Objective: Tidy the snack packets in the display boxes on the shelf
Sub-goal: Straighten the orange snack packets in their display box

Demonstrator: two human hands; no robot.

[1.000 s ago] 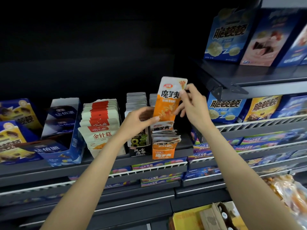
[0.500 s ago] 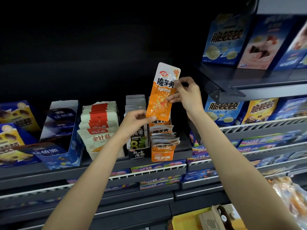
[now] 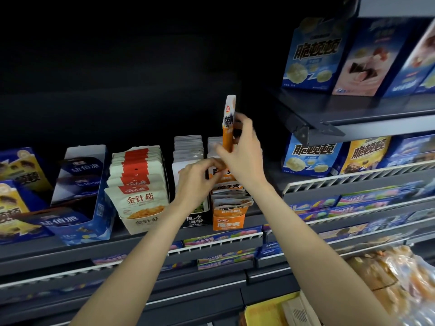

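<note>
Head view: my right hand (image 3: pixel 242 151) pinches one orange packet (image 3: pixel 227 128) edge-on above its orange box (image 3: pixel 227 220) on the shelf (image 3: pixel 70 250), turned to slot in upright. My left hand (image 3: pixel 197 177), fingers curled, pinches the front packets (image 3: pixel 231 198), apparently making a gap

the dark grey shelf (image 3: pixel 146 243) carries a row of display boxes side by side: a blue box (image 3: pixel 94 222) at the left, a cream box (image 3: pixel 143 223) of red-topped packets, a black box (image 3: pixel 195 220), then an orange box (image 3: pixel 227 220) with tumbled packets.
</note>
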